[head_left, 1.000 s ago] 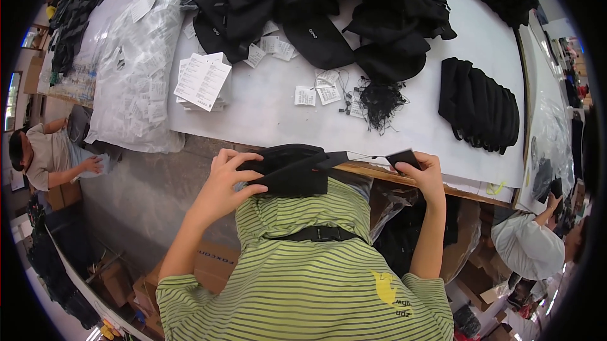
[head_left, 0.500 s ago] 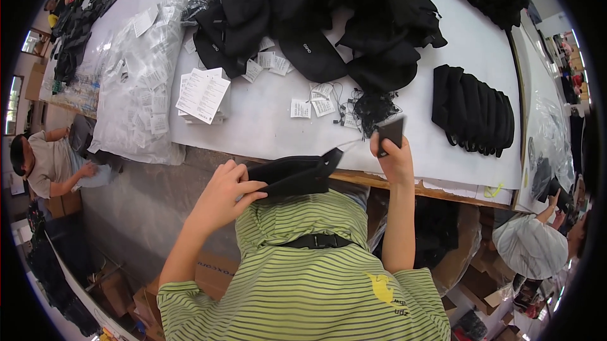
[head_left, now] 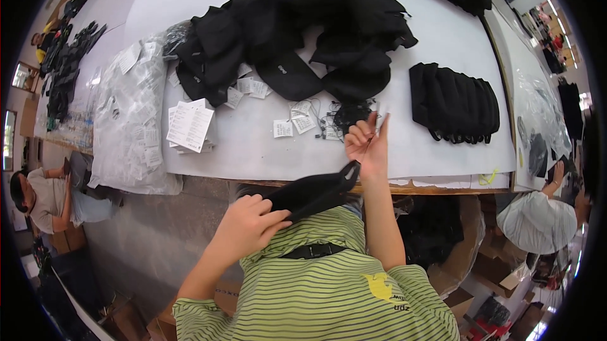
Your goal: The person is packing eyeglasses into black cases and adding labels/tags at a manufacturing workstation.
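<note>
My left hand (head_left: 253, 224) is closed on the near end of a folded black fabric piece (head_left: 310, 192), held in front of my waist. The piece has a loop at its far right end. My right hand (head_left: 367, 145) is raised over the table's front edge, fingers pinched by that loop. Between its fingers is a thin tag (head_left: 383, 124), seen nearly edge-on, and a thin cord seems to run down toward the loop. Just beyond this hand lies a tangle of black cords (head_left: 354, 114) with small white labels (head_left: 303, 119) beside it.
Black fabric pieces (head_left: 284, 75) are heaped at the table's (head_left: 246, 151) back. A row of folded black pieces (head_left: 455, 104) lies at right. White printed cards (head_left: 190, 126) and a clear bag of labels (head_left: 126, 119) lie at left. People sit on both sides.
The dark tag in my right hand has turned from flat to nearly edge-on. My right hand has moved left, closer to the loop. My left hand has shifted right and nearer me with the fabric.
</note>
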`<move>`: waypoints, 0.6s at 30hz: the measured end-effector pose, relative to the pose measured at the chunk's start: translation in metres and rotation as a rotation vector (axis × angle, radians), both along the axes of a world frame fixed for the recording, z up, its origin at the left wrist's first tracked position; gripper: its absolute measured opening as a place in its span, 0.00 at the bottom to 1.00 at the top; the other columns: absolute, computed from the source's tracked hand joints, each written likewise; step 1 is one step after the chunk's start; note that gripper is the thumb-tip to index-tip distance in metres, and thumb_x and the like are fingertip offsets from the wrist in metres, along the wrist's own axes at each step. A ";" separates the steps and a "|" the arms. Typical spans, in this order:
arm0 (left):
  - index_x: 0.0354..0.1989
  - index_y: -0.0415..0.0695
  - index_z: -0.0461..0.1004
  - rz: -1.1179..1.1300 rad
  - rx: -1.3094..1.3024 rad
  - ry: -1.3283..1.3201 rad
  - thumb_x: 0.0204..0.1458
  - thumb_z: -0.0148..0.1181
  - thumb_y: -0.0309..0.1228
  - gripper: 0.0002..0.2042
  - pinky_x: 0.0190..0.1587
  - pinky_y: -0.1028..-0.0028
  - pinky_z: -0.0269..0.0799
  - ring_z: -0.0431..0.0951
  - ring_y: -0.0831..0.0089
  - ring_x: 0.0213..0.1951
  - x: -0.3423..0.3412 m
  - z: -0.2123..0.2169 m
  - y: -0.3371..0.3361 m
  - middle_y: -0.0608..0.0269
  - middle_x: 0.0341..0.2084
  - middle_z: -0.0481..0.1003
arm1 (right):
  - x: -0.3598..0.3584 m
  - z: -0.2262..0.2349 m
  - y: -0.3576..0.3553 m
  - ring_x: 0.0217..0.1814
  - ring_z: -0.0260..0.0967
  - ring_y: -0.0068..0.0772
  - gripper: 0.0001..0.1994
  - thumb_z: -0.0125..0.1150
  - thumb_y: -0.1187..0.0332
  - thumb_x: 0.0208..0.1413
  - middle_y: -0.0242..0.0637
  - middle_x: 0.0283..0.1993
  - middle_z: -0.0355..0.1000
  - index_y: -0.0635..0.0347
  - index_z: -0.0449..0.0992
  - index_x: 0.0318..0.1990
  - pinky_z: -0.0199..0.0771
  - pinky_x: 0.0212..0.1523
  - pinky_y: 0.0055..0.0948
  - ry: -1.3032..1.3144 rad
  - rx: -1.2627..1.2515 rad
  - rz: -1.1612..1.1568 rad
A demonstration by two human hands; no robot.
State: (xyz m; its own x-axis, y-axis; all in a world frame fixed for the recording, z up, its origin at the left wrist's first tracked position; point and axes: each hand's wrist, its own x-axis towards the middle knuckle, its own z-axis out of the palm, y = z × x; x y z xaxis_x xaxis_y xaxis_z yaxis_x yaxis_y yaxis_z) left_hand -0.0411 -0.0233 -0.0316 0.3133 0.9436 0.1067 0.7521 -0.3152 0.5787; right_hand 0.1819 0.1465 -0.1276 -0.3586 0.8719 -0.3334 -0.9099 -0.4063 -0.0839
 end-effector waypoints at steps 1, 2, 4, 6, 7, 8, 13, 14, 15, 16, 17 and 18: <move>0.32 0.46 0.79 -0.028 -0.010 0.024 0.44 0.67 0.33 0.08 0.28 0.71 0.63 0.65 0.69 0.24 0.006 0.002 0.003 0.66 0.18 0.64 | -0.002 0.001 0.000 0.16 0.46 0.19 0.19 0.55 0.50 0.60 0.25 0.17 0.52 0.57 0.77 0.33 0.49 0.21 0.18 -0.040 -0.018 0.021; 0.32 0.46 0.80 -0.043 0.000 0.022 0.44 0.66 0.33 0.08 0.28 0.71 0.63 0.65 0.69 0.24 0.010 0.004 0.007 0.67 0.18 0.64 | -0.002 0.000 -0.001 0.15 0.44 0.19 0.19 0.54 0.50 0.60 0.25 0.15 0.51 0.58 0.77 0.33 0.48 0.20 0.19 -0.086 -0.025 0.026; 0.33 0.47 0.80 -0.064 -0.001 0.018 0.44 0.66 0.34 0.08 0.28 0.71 0.63 0.66 0.70 0.25 0.011 0.003 0.011 0.67 0.18 0.64 | -0.001 -0.001 -0.002 0.13 0.42 0.19 0.19 0.54 0.50 0.60 0.25 0.14 0.51 0.59 0.76 0.32 0.47 0.19 0.19 -0.130 -0.030 0.028; 0.33 0.47 0.80 -0.077 -0.004 0.016 0.45 0.66 0.34 0.08 0.28 0.71 0.63 0.66 0.70 0.25 0.011 0.003 0.014 0.67 0.18 0.64 | 0.000 0.005 -0.001 0.11 0.39 0.19 0.19 0.53 0.52 0.62 0.26 0.12 0.48 0.59 0.75 0.30 0.45 0.18 0.20 -0.308 -0.060 -0.004; 0.33 0.47 0.80 -0.084 -0.008 0.023 0.45 0.66 0.34 0.08 0.29 0.72 0.63 0.66 0.70 0.25 0.010 0.004 0.014 0.68 0.18 0.64 | -0.002 0.011 0.000 0.11 0.39 0.19 0.19 0.53 0.52 0.62 0.26 0.12 0.48 0.59 0.75 0.30 0.45 0.18 0.20 -0.307 -0.058 -0.006; 0.33 0.47 0.80 -0.089 -0.013 0.030 0.45 0.65 0.35 0.08 0.29 0.72 0.63 0.66 0.70 0.25 0.010 0.004 0.015 0.68 0.18 0.64 | -0.003 0.019 0.000 0.11 0.39 0.19 0.19 0.53 0.52 0.62 0.25 0.11 0.47 0.59 0.74 0.30 0.44 0.17 0.20 -0.381 -0.145 -0.026; 0.33 0.47 0.80 -0.101 -0.016 0.036 0.46 0.65 0.35 0.08 0.30 0.72 0.64 0.66 0.70 0.25 0.011 0.006 0.016 0.68 0.18 0.64 | 0.003 0.020 -0.007 0.11 0.40 0.18 0.17 0.54 0.52 0.61 0.25 0.10 0.47 0.56 0.73 0.29 0.43 0.17 0.20 -0.380 -0.092 0.021; 0.32 0.47 0.80 -0.102 -0.015 0.042 0.46 0.65 0.35 0.08 0.30 0.72 0.64 0.66 0.70 0.25 0.011 0.007 0.016 0.68 0.18 0.64 | 0.002 0.022 -0.008 0.11 0.40 0.18 0.17 0.56 0.52 0.61 0.24 0.10 0.47 0.55 0.73 0.28 0.43 0.17 0.20 -0.407 -0.103 0.000; 0.32 0.47 0.80 -0.103 -0.012 0.045 0.46 0.65 0.35 0.08 0.30 0.72 0.64 0.66 0.70 0.25 0.011 0.007 0.017 0.68 0.18 0.64 | 0.001 0.024 -0.008 0.11 0.41 0.18 0.17 0.57 0.53 0.60 0.24 0.10 0.48 0.54 0.72 0.26 0.43 0.17 0.20 -0.432 -0.111 -0.020; 0.32 0.47 0.80 -0.110 -0.015 0.049 0.46 0.65 0.35 0.08 0.31 0.72 0.64 0.66 0.70 0.26 0.011 0.006 0.018 0.67 0.18 0.64 | 0.000 0.026 -0.007 0.11 0.41 0.18 0.17 0.57 0.53 0.60 0.24 0.10 0.48 0.54 0.72 0.26 0.43 0.17 0.20 -0.429 -0.107 -0.022; 0.32 0.47 0.80 -0.118 -0.017 0.053 0.46 0.65 0.35 0.08 0.31 0.72 0.64 0.67 0.70 0.26 0.011 0.006 0.019 0.67 0.19 0.64 | 0.000 0.027 -0.007 0.11 0.41 0.16 0.17 0.58 0.54 0.59 0.23 0.10 0.48 0.54 0.71 0.24 0.43 0.17 0.20 -0.551 -0.103 -0.060; 0.32 0.47 0.80 -0.120 -0.012 0.056 0.46 0.65 0.35 0.08 0.31 0.72 0.64 0.67 0.70 0.26 0.010 0.007 0.021 0.67 0.19 0.64 | 0.000 0.029 -0.006 0.11 0.42 0.15 0.17 0.60 0.56 0.59 0.22 0.10 0.49 0.54 0.70 0.22 0.42 0.16 0.20 -0.673 -0.098 -0.099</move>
State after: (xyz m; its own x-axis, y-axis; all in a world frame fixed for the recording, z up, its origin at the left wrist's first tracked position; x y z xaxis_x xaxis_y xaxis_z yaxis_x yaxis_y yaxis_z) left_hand -0.0312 -0.0024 -0.0247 0.4289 0.9003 0.0747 0.7409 -0.3979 0.5411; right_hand 0.1814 0.1401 -0.0982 0.0346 0.8443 -0.5347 -0.7059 -0.3581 -0.6111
